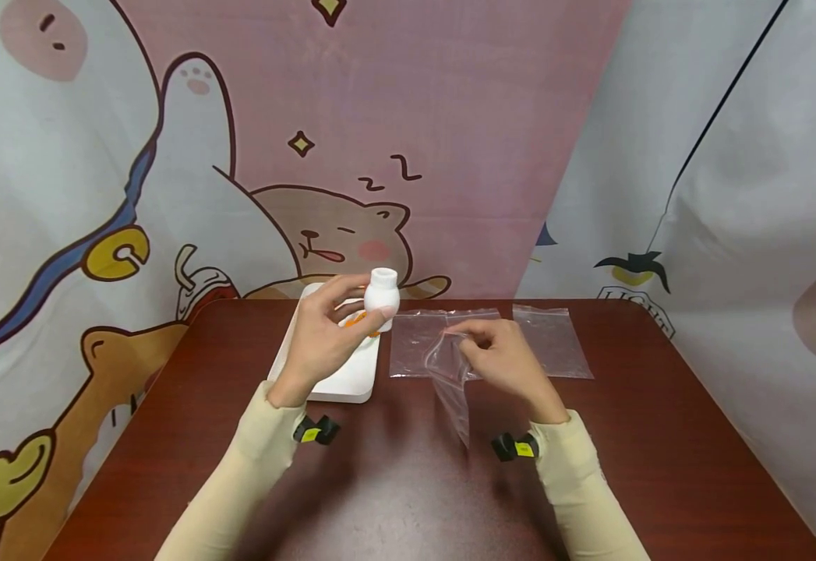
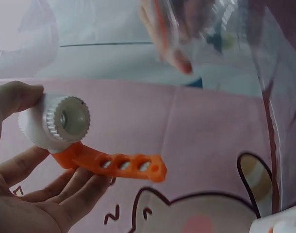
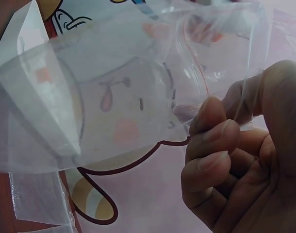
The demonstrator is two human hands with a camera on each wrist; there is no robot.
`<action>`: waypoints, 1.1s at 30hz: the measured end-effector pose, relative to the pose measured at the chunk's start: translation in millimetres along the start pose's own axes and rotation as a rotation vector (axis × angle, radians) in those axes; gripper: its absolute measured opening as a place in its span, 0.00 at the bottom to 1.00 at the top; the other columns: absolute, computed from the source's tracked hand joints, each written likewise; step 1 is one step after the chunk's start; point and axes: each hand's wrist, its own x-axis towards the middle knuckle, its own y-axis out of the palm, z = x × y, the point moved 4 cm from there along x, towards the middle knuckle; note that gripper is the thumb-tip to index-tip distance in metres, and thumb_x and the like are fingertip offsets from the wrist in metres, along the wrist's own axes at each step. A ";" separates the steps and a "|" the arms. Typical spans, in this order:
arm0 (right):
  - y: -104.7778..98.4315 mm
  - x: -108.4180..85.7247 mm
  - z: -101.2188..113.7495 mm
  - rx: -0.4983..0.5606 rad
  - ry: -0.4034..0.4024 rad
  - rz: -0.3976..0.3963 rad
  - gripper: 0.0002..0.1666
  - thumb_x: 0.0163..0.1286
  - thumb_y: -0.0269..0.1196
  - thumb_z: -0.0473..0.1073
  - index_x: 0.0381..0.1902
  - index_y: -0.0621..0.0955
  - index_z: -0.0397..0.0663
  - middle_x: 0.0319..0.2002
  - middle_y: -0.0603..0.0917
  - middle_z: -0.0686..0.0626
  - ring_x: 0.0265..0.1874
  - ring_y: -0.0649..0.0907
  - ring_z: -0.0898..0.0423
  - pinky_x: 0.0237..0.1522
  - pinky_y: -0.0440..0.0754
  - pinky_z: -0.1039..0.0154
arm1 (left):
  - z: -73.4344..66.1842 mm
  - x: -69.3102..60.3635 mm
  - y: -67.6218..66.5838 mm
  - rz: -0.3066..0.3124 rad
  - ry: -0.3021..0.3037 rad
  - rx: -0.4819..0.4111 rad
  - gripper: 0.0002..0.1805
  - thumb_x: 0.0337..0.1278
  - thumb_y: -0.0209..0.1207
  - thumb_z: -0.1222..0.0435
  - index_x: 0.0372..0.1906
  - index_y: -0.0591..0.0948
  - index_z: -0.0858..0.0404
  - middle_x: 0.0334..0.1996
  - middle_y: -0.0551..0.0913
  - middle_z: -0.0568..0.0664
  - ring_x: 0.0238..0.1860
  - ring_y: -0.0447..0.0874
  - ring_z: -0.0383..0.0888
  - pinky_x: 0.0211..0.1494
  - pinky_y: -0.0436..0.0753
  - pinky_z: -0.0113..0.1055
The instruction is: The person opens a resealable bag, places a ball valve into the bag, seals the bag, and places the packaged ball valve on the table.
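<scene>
My left hand [image 1: 326, 331] holds up a small white bulb-shaped piece [image 1: 382, 294] between thumb and fingers. In the left wrist view it has a ribbed, hollow collar, and an orange strip with holes [image 2: 133, 166] lies against its lower side, by my fingers. To the right, my right hand [image 1: 502, 354] pinches the edge of a clear zip bag [image 1: 453, 389], which hangs down over the table. A red zip line runs along the bag near my fingertips in the right wrist view. White piece and bag are apart.
A white tray [image 1: 351, 382] lies behind and below my left hand, with orange and white pieces at its far part. Flat clear bags [image 1: 408, 354] lie on the brown table [image 1: 408, 499] behind the right hand, another bag [image 1: 555, 347] further right. A printed cloth hangs behind the table.
</scene>
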 end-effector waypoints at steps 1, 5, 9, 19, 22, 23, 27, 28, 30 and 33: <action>0.2 0.1 0.2 0.003 0.000 0.002 0.24 0.62 0.54 0.32 0.48 0.90 0.55 0.13 0.67 0.58 0.12 0.62 0.64 0.14 0.59 0.68 | -2.7 0.0 2.1 0.006 0.002 -0.030 0.22 0.52 0.72 0.74 0.55 0.85 0.67 0.51 0.84 0.57 0.51 0.86 0.44 0.59 0.86 0.38; 1.4 0.5 0.5 0.009 -0.002 0.004 0.23 0.63 0.55 0.33 0.47 0.90 0.56 0.13 0.69 0.58 0.12 0.64 0.63 0.14 0.61 0.68 | -10.9 -0.3 10.0 0.029 -0.004 -0.131 0.23 0.53 0.70 0.77 0.56 0.83 0.70 0.51 0.84 0.58 0.50 0.87 0.41 0.60 0.86 0.39; 2.6 0.6 0.9 0.016 0.002 0.006 0.22 0.64 0.55 0.34 0.47 0.90 0.56 0.13 0.71 0.58 0.12 0.66 0.62 0.14 0.63 0.67 | -15.0 -0.8 17.4 0.040 -0.019 -0.195 0.23 0.53 0.69 0.78 0.57 0.82 0.71 0.51 0.85 0.56 0.48 0.87 0.41 0.58 0.86 0.40; 8.2 -0.4 0.8 0.061 0.026 0.036 0.21 0.65 0.56 0.33 0.48 0.89 0.53 0.14 0.72 0.55 0.12 0.68 0.62 0.14 0.66 0.65 | -17.9 -7.1 35.1 0.082 -0.034 -0.297 0.22 0.53 0.67 0.79 0.56 0.80 0.74 0.52 0.85 0.56 0.48 0.87 0.42 0.55 0.87 0.38; 9.0 -0.9 0.5 0.064 0.036 0.039 0.20 0.66 0.56 0.34 0.48 0.89 0.54 0.14 0.72 0.55 0.11 0.68 0.61 0.13 0.65 0.66 | -18.8 -8.8 39.1 0.090 -0.028 -0.334 0.22 0.53 0.67 0.79 0.55 0.79 0.75 0.51 0.85 0.58 0.48 0.87 0.43 0.54 0.87 0.37; 9.3 -0.8 0.4 0.064 0.035 0.040 0.20 0.66 0.56 0.33 0.48 0.89 0.55 0.14 0.72 0.55 0.11 0.68 0.61 0.13 0.66 0.66 | -19.0 -9.2 40.7 0.096 -0.024 -0.344 0.22 0.54 0.67 0.78 0.55 0.79 0.75 0.51 0.85 0.59 0.48 0.87 0.43 0.55 0.87 0.37; 9.7 -1.6 3.1 0.086 0.021 0.053 0.19 0.66 0.56 0.33 0.48 0.89 0.53 0.15 0.74 0.54 0.11 0.69 0.61 0.14 0.66 0.65 | -18.9 -11.6 47.4 0.131 -0.001 -0.358 0.23 0.54 0.68 0.77 0.56 0.78 0.75 0.52 0.85 0.69 0.48 0.88 0.43 0.54 0.87 0.36; 9.7 -1.7 4.1 0.088 0.013 0.054 0.19 0.66 0.56 0.33 0.47 0.89 0.52 0.15 0.75 0.53 0.11 0.70 0.60 0.14 0.67 0.65 | -18.1 -12.4 49.1 0.139 0.003 -0.356 0.23 0.54 0.68 0.76 0.56 0.78 0.75 0.52 0.84 0.70 0.48 0.88 0.43 0.53 0.87 0.35; 9.9 -2.1 6.6 0.104 0.000 0.057 0.18 0.66 0.56 0.33 0.46 0.88 0.51 0.15 0.76 0.52 0.12 0.72 0.60 0.14 0.68 0.65 | -16.5 -13.8 51.8 0.152 0.004 -0.352 0.23 0.54 0.68 0.77 0.57 0.78 0.74 0.52 0.84 0.72 0.47 0.88 0.42 0.52 0.87 0.34; 10.6 -3.1 9.2 0.122 -0.005 0.064 0.16 0.67 0.56 0.33 0.45 0.88 0.51 0.16 0.77 0.51 0.12 0.75 0.58 0.14 0.72 0.63 | -13.0 -15.9 54.7 0.165 0.000 -0.333 0.24 0.54 0.69 0.77 0.57 0.79 0.73 0.51 0.85 0.71 0.48 0.88 0.42 0.53 0.87 0.35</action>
